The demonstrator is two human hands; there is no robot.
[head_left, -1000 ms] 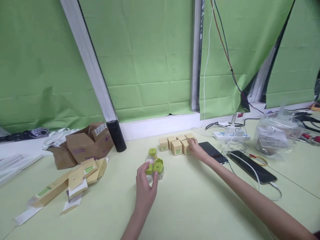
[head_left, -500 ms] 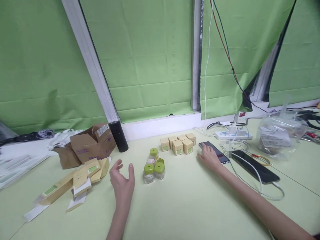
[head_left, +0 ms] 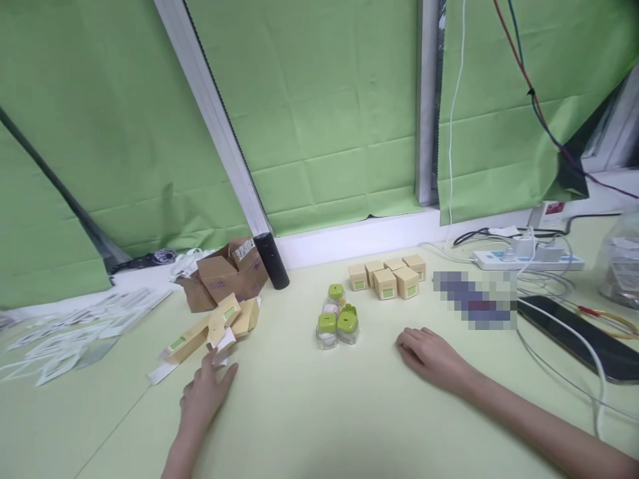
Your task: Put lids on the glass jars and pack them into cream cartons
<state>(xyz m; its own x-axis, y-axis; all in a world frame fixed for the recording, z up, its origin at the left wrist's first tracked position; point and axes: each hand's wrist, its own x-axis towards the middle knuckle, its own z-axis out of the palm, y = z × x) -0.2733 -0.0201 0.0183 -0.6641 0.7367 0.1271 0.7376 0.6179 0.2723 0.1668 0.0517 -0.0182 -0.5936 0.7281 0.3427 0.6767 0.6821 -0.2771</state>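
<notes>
My left hand (head_left: 204,391) is open at the near edge of a pile of flattened yellow cartons (head_left: 192,338), its fingertips by a white flap (head_left: 224,340). My right hand (head_left: 430,356) rests on the table with fingers curled together and nothing visible in them. Between the hands stand several small clear jars with green lids (head_left: 327,324), grouped closely. Behind them, to the right, several small yellow boxes (head_left: 385,284) stand in a cluster. A pixelated phone (head_left: 474,303) lies beyond my right hand.
An open brown cardboard box (head_left: 219,276) and a black cylinder (head_left: 271,261) stand at the back left. White strips (head_left: 94,332) lie far left. On the right are a black phone (head_left: 584,339) with a white cable, a power strip (head_left: 529,259) and a plastic bag (head_left: 622,259).
My left hand has moved left to the flattened cartons. My right hand has come off the phone, back toward me, and its fingers have curled. The view has turned left.
</notes>
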